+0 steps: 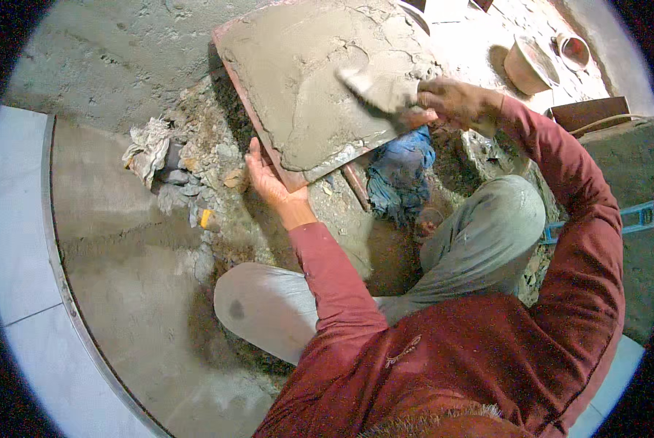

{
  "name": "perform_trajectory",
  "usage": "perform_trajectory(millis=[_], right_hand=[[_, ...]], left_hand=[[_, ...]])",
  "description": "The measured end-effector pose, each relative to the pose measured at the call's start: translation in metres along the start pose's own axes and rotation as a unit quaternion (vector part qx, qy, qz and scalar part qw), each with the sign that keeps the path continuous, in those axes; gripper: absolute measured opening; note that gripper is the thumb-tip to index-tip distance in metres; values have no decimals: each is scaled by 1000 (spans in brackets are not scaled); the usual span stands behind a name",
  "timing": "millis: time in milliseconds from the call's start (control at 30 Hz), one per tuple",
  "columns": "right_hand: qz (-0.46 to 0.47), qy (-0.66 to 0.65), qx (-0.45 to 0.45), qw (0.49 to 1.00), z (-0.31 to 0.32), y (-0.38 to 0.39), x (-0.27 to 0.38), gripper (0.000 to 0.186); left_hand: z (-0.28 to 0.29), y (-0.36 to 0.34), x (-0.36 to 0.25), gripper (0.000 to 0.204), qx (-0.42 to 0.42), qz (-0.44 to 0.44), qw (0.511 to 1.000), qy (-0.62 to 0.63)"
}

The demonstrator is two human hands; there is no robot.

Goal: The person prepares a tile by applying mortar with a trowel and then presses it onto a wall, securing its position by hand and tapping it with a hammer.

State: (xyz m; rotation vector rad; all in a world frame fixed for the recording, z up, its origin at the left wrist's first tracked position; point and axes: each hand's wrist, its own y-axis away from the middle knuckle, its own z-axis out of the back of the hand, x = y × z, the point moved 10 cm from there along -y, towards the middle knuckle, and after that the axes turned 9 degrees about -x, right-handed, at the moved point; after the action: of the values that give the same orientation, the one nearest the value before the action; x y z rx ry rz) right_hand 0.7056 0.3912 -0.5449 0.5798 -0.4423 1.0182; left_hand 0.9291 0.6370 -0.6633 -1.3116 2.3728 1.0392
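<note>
A square tile with a reddish edge (244, 96) is tilted in front of me, its upper face spread with wet grey mortar (290, 80). My left hand (274, 181) holds the tile's near-left corner, fingers along the side edge and palm below. Over the right part of the mortar, my right hand (460, 104) grips a trowel (365, 87) by its handle; the blade is somewhat blurred and points left across the surface. Its fingers are closed round the handle. A crumpled blue cloth (400, 175) lies just below the tile's near edge.
Rubble and a pale rag (147, 152) lie left of the tile, with a small yellow piece (206, 218) nearby. Two buckets, a larger one (530, 67) and a smaller one (575, 52), stand far right. White floor tiles (20, 241) border the left; a blue plastic frame (636, 217) is at right.
</note>
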Motion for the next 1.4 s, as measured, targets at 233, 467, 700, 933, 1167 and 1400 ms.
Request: perform_trajectory(millis=[233, 467, 700, 933, 1167, 1400], right_hand=[[103, 239, -92, 961, 21, -75, -9, 29], [-160, 116, 10, 980, 29, -53, -47, 28], [-240, -33, -7, 970, 47, 103, -76, 26], [-231, -166, -264, 921, -2, 136, -124, 32], [-144, -133, -289, 937, -61, 135, -106, 36], [-192, -8, -86, 977, -77, 210, -94, 41]], left_hand=[[-12, -5, 6, 45, 68, 28, 997, -9], [-11, 0, -10, 54, 111, 20, 991, -68], [-19, 14, 24, 58, 51, 83, 988, -124], [-4, -7, 23, 54, 89, 92, 981, -148], [5, -11, 14, 53, 20, 59, 977, -204], [-10, 22, 7, 52, 46, -38, 976, -209]])
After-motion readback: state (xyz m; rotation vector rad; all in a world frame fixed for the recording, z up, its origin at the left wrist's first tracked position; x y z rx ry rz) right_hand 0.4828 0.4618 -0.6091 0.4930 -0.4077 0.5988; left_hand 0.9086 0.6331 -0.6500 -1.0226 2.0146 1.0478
